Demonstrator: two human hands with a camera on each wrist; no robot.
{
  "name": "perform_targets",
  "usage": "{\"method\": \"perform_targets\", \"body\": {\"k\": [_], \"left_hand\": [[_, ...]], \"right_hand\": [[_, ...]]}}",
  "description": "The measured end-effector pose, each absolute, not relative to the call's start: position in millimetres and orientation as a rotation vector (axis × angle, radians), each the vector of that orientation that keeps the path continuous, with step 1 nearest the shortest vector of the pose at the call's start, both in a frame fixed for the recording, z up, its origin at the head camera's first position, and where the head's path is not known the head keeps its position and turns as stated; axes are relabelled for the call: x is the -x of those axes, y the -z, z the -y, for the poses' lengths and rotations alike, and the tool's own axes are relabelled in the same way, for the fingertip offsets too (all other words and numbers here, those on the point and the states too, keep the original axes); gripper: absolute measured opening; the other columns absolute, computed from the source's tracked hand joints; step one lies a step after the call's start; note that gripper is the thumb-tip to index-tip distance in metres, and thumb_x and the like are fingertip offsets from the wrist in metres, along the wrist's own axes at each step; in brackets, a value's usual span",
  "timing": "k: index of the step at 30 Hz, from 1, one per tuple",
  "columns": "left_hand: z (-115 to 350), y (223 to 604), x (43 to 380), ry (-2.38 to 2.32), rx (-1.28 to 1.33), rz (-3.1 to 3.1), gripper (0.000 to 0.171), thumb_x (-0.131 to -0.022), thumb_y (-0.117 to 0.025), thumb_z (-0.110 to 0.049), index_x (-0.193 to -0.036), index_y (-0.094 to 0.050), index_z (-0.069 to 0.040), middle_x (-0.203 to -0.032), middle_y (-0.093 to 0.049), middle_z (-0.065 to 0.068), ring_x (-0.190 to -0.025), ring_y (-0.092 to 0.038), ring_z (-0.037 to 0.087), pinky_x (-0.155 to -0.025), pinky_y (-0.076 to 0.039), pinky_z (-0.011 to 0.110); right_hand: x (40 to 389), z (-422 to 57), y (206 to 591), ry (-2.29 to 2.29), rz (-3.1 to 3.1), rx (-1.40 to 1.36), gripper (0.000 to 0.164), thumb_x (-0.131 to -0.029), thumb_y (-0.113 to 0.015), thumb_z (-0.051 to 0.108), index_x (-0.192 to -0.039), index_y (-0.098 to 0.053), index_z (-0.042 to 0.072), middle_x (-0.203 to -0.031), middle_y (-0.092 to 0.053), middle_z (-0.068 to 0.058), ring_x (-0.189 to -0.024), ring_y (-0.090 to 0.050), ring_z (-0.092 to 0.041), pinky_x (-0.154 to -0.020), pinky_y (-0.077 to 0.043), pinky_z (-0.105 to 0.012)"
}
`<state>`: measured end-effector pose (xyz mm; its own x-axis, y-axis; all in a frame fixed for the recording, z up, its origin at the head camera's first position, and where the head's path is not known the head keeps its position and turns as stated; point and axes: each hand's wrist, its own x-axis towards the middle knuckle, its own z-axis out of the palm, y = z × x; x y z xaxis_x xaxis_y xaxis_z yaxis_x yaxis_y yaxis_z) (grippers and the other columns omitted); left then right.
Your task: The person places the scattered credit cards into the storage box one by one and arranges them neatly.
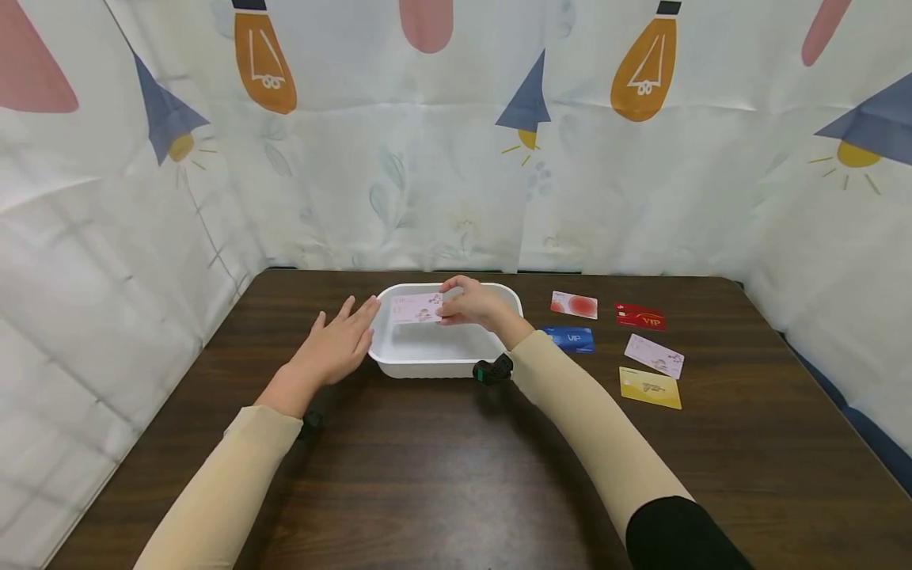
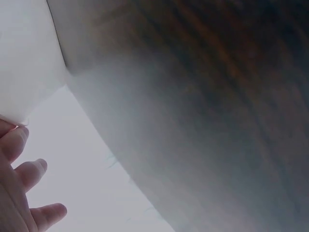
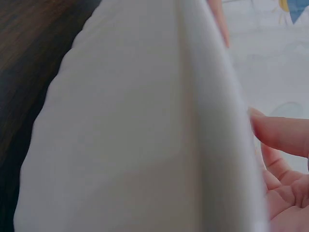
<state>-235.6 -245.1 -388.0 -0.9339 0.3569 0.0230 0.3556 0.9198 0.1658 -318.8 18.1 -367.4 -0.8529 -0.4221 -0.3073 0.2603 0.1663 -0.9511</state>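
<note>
In the head view a white plastic tub [image 1: 427,369] stands near the far side of the table. My right hand [image 1: 472,305] reaches over it and pinches a pale pink card [image 1: 413,309] by its right end, thumb and fingers on the card. My left hand [image 1: 333,345] lies at the tub's left rim with its fingers straight and spread, fingertips right at the rim. The left wrist view shows the left fingers [image 2: 31,173] beside the tub wall [image 2: 29,53]. In the right wrist view the tub's side [image 3: 120,121] hides the card and part of the right hand [image 3: 285,164].
Right of the tub lie several cards: a white card with a red circle [image 1: 574,305], a red VIP card [image 1: 640,317], a blue VIP card [image 1: 571,339], a pale pink one [image 1: 654,356] and a yellow one [image 1: 650,388]. A patterned curtain [image 1: 456,190] hangs behind the dark wooden table [image 1: 427,475].
</note>
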Motion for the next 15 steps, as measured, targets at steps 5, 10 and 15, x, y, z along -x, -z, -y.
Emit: {"method": "perform_targets", "body": {"k": [5, 10, 15], "left_hand": [[244, 388, 237, -0.255, -0.566, -3.067, 0.058, -0.111, -0.031, -0.028, -0.165, -0.018, -0.007, -0.169, -0.019, 0.011, -0.154, -0.012, 0.041, -0.114, -0.01, 0.075], [244, 388, 238, -0.245, -0.562, -3.065, 0.059, -0.111, -0.031, -0.027, -0.165, -0.018, -0.007, -0.169, -0.019, 0.011, -0.154, -0.012, 0.041, -0.114, -0.01, 0.075], [245, 387, 237, -0.248, -0.553, -3.057, 0.059, -0.111, -0.032, -0.026, -0.165, -0.018, -0.006, -0.169, -0.019, 0.011, -0.155, -0.011, 0.041, -0.114, -0.008, 0.075]], "right_hand": [[321, -11, 370, 1.736, -1.924, 0.091, 0.043, -0.093, -0.064, -0.013, -0.131, -0.049, -0.001, -0.106, -0.057, -0.02, -0.075, -0.063, -0.02, -0.074, -0.06, -0.028], [322, -6, 375, 1.726, -1.923, 0.064, 0.044, -0.092, -0.064, -0.016, -0.132, -0.049, -0.002, -0.109, -0.054, -0.02, -0.073, -0.062, -0.02, -0.062, -0.058, -0.022], [326, -1, 381, 1.718, -1.943, 0.041, 0.042, -0.092, -0.064, -0.017, -0.129, -0.049, -0.003, -0.107, -0.053, -0.02, -0.072, -0.061, -0.021, -0.062, -0.057, -0.022]]}}
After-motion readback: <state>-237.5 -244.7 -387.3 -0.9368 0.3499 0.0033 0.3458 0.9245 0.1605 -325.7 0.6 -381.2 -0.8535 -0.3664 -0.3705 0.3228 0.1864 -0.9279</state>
